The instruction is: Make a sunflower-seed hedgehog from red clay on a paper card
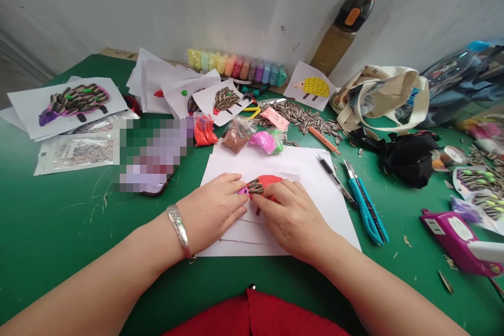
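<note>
A clay hedgehog picture (270, 180) lies on white paper in front of me, with a red body, a pink head and several striped sunflower seeds (255, 187) on it near the head. My left hand (212, 215), with a silver bracelet at the wrist, rests flat on the paper, fingers stretched out and tips at the pink head. Over the lower part of the red body, my right hand (293, 215) has its thumb and forefinger pinched together beside the seeds. Whatever it may hold is hidden by the fingers. Loose white sheets (326, 199) lie under both hands.
Bags of brown clay (238, 135) and pink clay (263, 142) stand behind the paper, near a sunflower seed pile (303, 115). To the right lie a black pen (333, 176) and a blue utility knife (366, 207). A finished hedgehog picture (79, 102) sits at left.
</note>
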`<state>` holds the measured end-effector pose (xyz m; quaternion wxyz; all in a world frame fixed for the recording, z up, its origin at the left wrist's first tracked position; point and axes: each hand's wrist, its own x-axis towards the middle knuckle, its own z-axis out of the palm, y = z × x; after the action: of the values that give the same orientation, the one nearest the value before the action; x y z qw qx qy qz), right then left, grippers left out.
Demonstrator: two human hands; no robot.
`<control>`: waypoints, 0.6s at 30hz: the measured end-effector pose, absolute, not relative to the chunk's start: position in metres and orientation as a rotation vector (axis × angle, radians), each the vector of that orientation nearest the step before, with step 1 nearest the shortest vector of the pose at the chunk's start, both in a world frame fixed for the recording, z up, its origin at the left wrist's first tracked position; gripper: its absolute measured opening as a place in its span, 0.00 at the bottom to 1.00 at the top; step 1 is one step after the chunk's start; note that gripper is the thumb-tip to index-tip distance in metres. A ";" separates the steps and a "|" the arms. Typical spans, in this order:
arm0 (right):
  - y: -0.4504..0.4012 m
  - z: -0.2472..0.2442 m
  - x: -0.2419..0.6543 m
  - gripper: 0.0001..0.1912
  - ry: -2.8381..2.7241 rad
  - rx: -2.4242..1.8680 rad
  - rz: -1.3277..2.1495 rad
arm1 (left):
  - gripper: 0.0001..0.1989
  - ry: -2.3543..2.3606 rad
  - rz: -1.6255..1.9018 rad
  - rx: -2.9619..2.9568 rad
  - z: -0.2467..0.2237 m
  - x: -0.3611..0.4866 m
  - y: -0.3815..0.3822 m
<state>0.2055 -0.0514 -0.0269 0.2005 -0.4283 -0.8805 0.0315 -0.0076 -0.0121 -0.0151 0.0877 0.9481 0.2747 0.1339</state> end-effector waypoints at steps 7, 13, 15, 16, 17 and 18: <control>-0.050 -0.025 0.204 0.14 -2.501 -1.190 0.060 | 0.15 0.815 0.413 2.826 -0.015 -0.007 -0.012; -0.040 -0.015 0.227 0.14 -2.219 -1.303 0.186 | 0.15 0.822 0.387 2.783 -0.012 -0.010 -0.011; -0.034 -0.010 0.241 0.14 -2.139 -1.414 0.161 | 0.15 0.837 0.402 2.772 -0.011 -0.011 -0.011; -0.029 -0.007 0.248 0.14 -2.109 -1.477 0.150 | 0.15 0.837 0.417 2.768 -0.010 -0.012 -0.011; -0.024 -0.004 0.254 0.14 -2.091 -1.548 0.148 | 0.16 0.833 0.438 2.763 -0.010 -0.012 -0.010; -0.017 -0.001 0.259 0.13 -2.084 -1.616 0.150 | 0.16 0.826 0.460 2.759 -0.009 -0.012 -0.010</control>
<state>0.2588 -0.0174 -0.0005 0.2474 -0.5928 -0.7645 0.0552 -0.0121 -0.0101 -0.0088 0.1122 0.9401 0.2813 0.1568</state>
